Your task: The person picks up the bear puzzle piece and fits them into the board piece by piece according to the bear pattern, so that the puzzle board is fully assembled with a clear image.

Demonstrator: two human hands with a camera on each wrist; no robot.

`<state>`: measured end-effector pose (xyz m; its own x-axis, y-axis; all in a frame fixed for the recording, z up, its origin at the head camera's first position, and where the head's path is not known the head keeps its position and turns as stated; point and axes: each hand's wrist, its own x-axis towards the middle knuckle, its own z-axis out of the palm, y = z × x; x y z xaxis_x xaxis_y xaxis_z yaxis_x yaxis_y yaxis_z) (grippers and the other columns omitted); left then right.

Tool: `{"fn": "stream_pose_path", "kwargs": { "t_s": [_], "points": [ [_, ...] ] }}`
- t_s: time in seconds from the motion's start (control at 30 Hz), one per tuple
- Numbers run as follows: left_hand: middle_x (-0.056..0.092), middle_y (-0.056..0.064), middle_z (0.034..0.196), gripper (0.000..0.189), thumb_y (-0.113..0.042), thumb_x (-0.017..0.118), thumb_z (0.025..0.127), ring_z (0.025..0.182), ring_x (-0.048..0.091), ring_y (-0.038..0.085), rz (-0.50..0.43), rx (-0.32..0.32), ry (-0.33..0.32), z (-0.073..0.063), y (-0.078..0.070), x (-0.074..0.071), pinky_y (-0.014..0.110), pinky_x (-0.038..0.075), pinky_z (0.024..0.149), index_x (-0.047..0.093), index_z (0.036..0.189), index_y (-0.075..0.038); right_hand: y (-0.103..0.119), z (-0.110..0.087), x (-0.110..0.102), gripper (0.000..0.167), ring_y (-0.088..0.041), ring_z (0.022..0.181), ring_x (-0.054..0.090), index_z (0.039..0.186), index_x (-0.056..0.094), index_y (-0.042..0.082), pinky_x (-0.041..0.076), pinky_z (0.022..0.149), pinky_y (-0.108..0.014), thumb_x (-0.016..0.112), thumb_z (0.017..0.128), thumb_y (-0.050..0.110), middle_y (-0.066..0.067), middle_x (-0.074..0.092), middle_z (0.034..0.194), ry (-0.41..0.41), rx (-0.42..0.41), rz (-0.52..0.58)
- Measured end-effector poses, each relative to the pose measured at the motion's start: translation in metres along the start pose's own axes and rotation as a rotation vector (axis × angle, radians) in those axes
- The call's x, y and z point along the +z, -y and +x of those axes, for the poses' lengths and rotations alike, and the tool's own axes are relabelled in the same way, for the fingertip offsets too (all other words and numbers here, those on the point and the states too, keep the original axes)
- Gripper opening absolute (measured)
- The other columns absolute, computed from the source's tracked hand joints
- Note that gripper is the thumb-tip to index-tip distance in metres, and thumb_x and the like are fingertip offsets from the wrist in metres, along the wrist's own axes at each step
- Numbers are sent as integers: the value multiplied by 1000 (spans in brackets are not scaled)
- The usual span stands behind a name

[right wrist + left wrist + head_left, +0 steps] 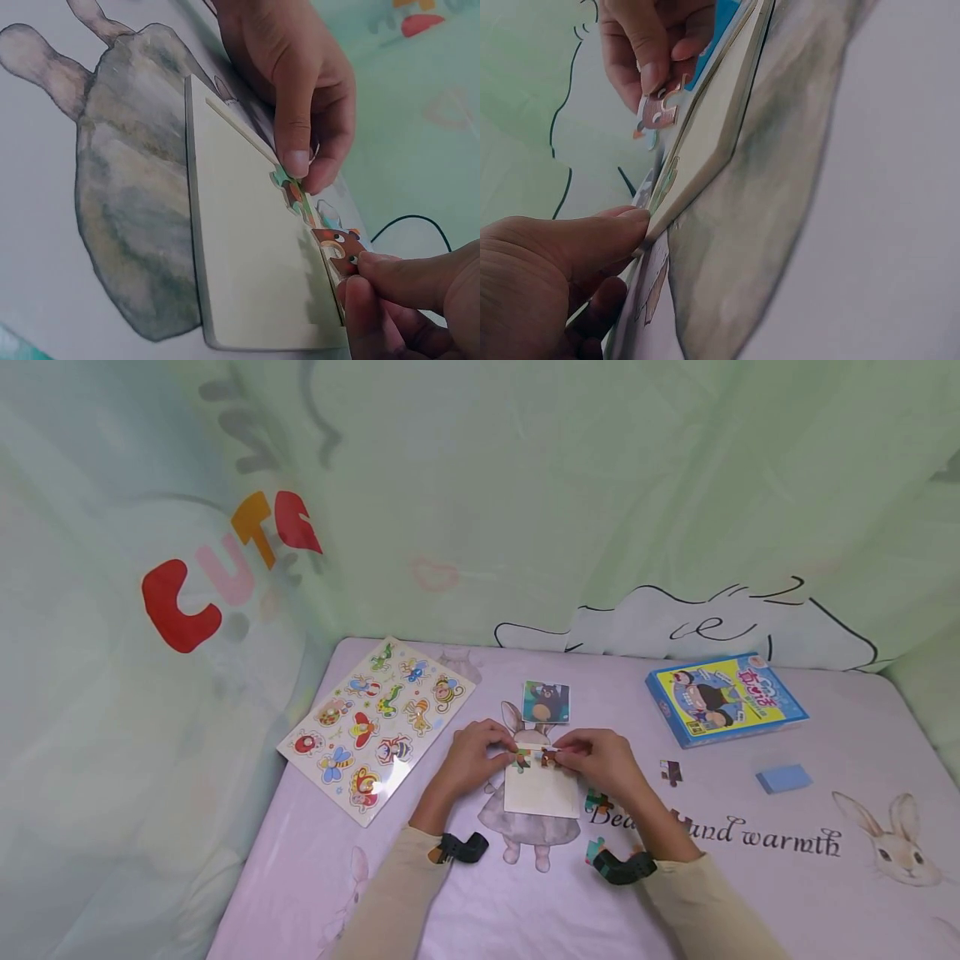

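Observation:
A cream puzzle board (pixel 540 795) with a raised rim lies in front of me. At its far left corner sits a green and brown puzzle piece (pixel 291 192). My left hand (pixel 472 758) grips the board there, thumb on the edge beside that piece and the index finger along the outside. Between thumb and fingertips, my right hand (pixel 606 762) pinches a brown puzzle piece (pixel 341 249) with a bear's face. It is held at the board's far edge, right of the green piece, and appears tilted over the rim in the right wrist view.
Behind the board lies a bear picture card (pixel 546 702). An insect board (pixel 390 739) is at left. A blue and yellow box (pixel 727 700), a blue block (pixel 783 778) and a loose piece (pixel 671 772) lie right. More pieces (pixel 597 802) sit by the right forearm.

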<state>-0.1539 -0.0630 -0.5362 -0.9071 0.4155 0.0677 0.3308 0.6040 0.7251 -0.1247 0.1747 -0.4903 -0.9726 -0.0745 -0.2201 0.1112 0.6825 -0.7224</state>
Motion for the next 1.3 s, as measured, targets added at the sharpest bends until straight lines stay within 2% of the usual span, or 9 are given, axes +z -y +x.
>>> {"fn": "stream_pose_path", "kwargs": {
  "t_s": [0.53, 0.73, 1.0, 1.3],
  "points": [
    [70, -6, 114, 6, -20, 76, 91, 109, 58, 17, 1, 0, -1, 0, 1, 1, 39, 34, 91, 78, 97, -20, 7, 8, 13, 20, -16, 71, 64, 107, 76, 5, 52, 64, -27, 77, 91, 17, -7, 72, 87, 11, 58, 53],
    [70, -6, 114, 7, -20, 76, 91, 109, 59, 17, 7, 8, -3, 1, 2, 1, 39, 35, 91, 78, 97, -21, 8, 10, 16, 20, -15, 69, 64, 104, 75, 6, 52, 62, -25, 79, 89, 19, -6, 72, 83, -19, 66, 33],
    [70, -6, 114, 7, -19, 76, 91, 109, 59, 17, 14, 18, -4, 1, 3, 1, 40, 35, 91, 78, 97, -21, 10, 11, 18, 22, -17, 73, 62, 101, 76, 5, 50, 61, -25, 82, 87, 21, -6, 73, 81, -51, 60, -25],
    [70, -6, 115, 7, -19, 76, 91, 109, 58, 17, 11, 5, 0, 1, 3, 1, 39, 35, 92, 78, 97, -21, 11, 10, 17, 22, -18, 72, 62, 98, 75, 5, 52, 60, -25, 82, 86, 22, -7, 72, 82, -71, 39, -73]
  ]
}}
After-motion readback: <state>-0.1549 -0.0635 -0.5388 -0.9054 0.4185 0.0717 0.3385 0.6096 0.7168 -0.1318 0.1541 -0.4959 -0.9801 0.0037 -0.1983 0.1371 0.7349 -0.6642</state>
